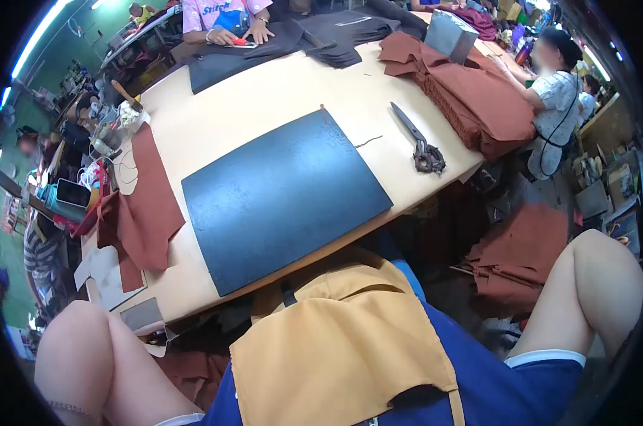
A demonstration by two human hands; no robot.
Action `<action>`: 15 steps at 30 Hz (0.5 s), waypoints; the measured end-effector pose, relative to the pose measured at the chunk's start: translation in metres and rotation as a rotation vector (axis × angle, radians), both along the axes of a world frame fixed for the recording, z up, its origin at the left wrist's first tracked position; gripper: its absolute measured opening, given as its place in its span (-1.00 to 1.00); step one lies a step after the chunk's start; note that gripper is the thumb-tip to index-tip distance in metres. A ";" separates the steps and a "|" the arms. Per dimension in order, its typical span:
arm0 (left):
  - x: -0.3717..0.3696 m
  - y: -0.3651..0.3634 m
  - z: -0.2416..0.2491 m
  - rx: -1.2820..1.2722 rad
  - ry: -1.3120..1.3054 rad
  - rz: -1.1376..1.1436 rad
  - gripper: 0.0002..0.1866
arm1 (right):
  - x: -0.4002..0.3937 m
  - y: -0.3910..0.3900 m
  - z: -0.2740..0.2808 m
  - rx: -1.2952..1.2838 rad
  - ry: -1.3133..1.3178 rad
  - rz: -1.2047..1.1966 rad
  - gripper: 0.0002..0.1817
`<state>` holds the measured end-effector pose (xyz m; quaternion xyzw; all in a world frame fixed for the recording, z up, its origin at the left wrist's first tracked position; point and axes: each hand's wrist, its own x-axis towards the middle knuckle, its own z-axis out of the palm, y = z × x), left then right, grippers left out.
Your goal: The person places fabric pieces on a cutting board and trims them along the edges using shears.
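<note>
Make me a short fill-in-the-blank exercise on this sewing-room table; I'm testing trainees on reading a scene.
1. The scissors lie to the ______ of the dark cutting mat.
2. The folded fabric piled at the table's far right corner is ______ in colour.
3. The apron over the wearer's lap is ______.
4. A co-worker's hands at the far edge rest on ______ cloth.

Missing words: right; brown; yellow; dark

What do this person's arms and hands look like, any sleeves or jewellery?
The hands are out of frame. The left arm and right arm are bare below short blue sleeves edged white. A thin chain circles the left one. A mustard apron covers the front.
</note>
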<state>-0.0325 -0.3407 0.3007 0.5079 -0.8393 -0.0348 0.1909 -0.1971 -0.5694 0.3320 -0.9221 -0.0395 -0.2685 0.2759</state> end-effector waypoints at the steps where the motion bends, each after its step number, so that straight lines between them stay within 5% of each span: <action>1: 0.000 -0.002 -0.001 -0.001 0.001 -0.002 -0.55 | -0.001 -0.002 -0.001 0.003 0.003 -0.003 -0.67; 15: 0.002 -0.042 -0.008 -0.011 0.028 -0.018 -0.53 | -0.028 -0.029 -0.005 -0.051 -0.006 -0.062 -0.69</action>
